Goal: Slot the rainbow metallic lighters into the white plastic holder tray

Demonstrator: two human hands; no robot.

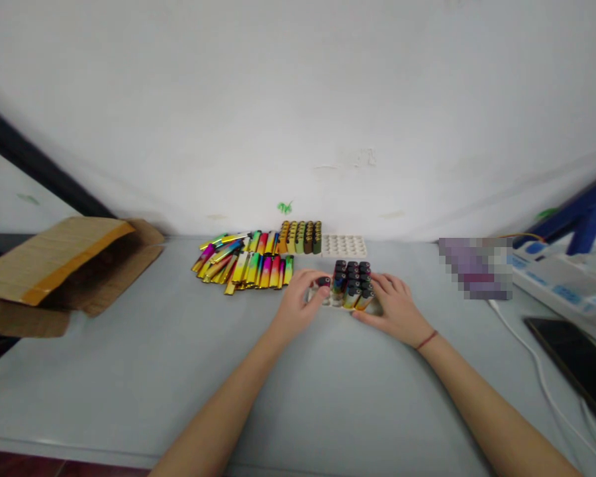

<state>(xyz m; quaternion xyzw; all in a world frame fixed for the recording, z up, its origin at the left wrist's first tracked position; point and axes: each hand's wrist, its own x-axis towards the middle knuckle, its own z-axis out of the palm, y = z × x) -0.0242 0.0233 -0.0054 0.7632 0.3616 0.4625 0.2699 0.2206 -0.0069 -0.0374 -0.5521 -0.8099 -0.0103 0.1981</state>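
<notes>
Black-topped lighter [323, 282] sits in the curled left hand [297, 298].

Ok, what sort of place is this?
Likely a small workshop table: it holds piled shiny lighters, a white holed tray and an open cardboard box.

Facing you is a white wall [298, 99] with a small green mark [285, 207] low near the middle. Your pale grey table [129, 371] runs up to it, a dark bar [40, 163] slanting at left and a blue frame [589, 215] at right, and past the near edge you glimpse dark red floor [89, 470].
</notes>
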